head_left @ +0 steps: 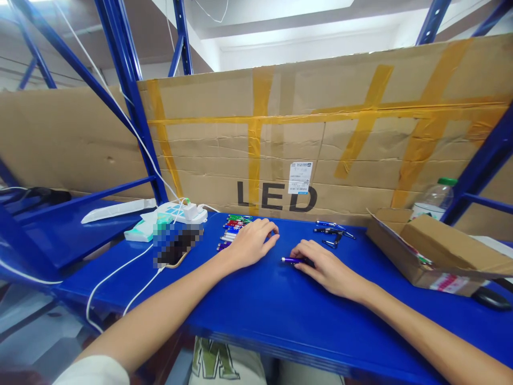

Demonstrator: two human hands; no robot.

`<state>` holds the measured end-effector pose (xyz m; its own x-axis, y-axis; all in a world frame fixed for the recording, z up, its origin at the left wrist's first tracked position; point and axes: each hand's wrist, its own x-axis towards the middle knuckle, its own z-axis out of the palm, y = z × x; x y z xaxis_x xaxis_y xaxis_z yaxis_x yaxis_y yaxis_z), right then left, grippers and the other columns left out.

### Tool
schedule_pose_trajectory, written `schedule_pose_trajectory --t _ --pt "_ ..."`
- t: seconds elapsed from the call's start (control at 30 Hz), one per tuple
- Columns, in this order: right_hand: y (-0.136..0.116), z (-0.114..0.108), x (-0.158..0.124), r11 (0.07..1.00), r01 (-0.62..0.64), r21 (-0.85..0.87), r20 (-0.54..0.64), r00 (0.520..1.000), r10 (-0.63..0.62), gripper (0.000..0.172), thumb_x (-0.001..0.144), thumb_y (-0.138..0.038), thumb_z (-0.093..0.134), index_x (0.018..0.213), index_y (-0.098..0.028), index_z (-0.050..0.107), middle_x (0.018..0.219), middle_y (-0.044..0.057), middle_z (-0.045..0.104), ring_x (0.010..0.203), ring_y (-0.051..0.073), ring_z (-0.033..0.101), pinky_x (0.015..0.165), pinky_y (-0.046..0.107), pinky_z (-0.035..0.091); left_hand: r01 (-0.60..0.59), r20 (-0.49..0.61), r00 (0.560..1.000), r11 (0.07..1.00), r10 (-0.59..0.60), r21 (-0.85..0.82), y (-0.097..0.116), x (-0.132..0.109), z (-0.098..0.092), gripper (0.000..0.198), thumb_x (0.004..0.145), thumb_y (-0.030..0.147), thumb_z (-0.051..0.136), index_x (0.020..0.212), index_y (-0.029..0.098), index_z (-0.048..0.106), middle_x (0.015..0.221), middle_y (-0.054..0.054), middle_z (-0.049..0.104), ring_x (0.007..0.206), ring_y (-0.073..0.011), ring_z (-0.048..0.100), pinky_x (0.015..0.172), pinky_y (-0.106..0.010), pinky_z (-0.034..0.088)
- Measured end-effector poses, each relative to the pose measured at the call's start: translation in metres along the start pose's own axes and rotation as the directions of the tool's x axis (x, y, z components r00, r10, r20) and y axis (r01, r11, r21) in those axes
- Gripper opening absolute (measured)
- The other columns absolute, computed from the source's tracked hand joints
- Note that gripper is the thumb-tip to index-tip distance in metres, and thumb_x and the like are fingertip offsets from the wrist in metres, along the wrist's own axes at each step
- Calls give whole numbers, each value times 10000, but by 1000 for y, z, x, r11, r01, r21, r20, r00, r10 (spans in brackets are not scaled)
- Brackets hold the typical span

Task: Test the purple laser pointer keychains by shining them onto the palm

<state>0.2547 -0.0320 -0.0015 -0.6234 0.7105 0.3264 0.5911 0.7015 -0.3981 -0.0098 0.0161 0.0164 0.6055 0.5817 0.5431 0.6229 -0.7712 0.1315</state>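
In the head view, your right hand (326, 267) lies palm down just right of the frame's centre, its fingers closed over a purple pen (292, 260) that rests on the blue tabletop (260, 305), with the pen's tip poking out to the left of your fingertips. Your left hand (252, 243) sits just left of centre, fingers curled loosely and holding nothing, its knuckles touching a row of coloured pens (234, 227) laid side by side. A few dark pens (334, 232) lie scattered above your right hand, apart from it. At the right edge an open cardboard box (436, 251) stands on the tabletop with a plastic bottle (435, 198) behind it. At centre left you have a white power strip (186, 212) with cables, and a large cardboard sheet (320, 144) marked LED fills the back
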Motion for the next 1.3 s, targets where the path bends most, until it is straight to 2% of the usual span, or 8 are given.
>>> schedule_pose_trajectory --t 0.17,0.3,0.43,0.77,0.97,1.17,1.3 --pt "1 -2 2 1000 0 -14 -43 999 0 105 1087 -299 536 1131 -244 615 1136 86 670 1056 264 624 953 429 519 26 -46 999 999 -25 25 5 1 0 140 1109 300 526 1113 213 636 1027 -51 702 971 -244 642 896 -386 499" --pt "0 -2 1 998 -50 27 -86 995 53 79 1062 -306 549 1108 -246 568 1066 62 676 923 229 627 857 389 539 63 -68 996 998 -63 2 6 0 0 126 1104 277 514 1095 224 629 1039 -53 721 983 -247 653 918 -397 500" --pt "-4 -1 1 995 -96 43 -72 993 98 57 1044 -304 536 1056 -251 523 969 34 653 818 204 579 774 357 514 86 -72 994 996 -88 -30 6 0 0 126 1101 284 514 1101 232 629 1061 -56 735 1000 -252 665 929 -404 507" --pt "-6 0 -2 991 -103 82 -64 992 109 44 1031 -287 504 1019 -256 475 939 15 622 788 192 532 764 343 487 104 -88 990 993 -108 -51 5 0 -1 129 1093 292 527 1125 228 635 1014 -47 725 979 -244 663 916 -398 514" --pt "-3 3 -3 972 -165 165 -76 981 180 73 1022 -285 502 998 -266 436 885 -20 569 749 179 504 717 323 448 122 -67 990 990 -127 -68 4 0 -1 114 1088 274 533 1115 228 634 1016 -47 727 996 -248 676 921 -408 518" --pt "8 5 -4 945 -192 265 -114 967 229 83 1046 -331 488 1028 -265 439 900 -20 595 766 177 538 720 315 472 98 -59 993 992 -102 -74 7 -1 -1 122 1083 277 539 1134 236 642 1014 -45 732 995 -251 677 925 -408 519" --pt "5 3 -5 955 -176 241 -147 965 215 139 1076 -396 479 1093 -259 497 1024 19 673 916 211 622 832 352 514 95 -73 992 991 -102 -90 9 -1 -1 123 1083 269 530 1118 236 644 999 -43 732 975 -247 677 910 -402 518"
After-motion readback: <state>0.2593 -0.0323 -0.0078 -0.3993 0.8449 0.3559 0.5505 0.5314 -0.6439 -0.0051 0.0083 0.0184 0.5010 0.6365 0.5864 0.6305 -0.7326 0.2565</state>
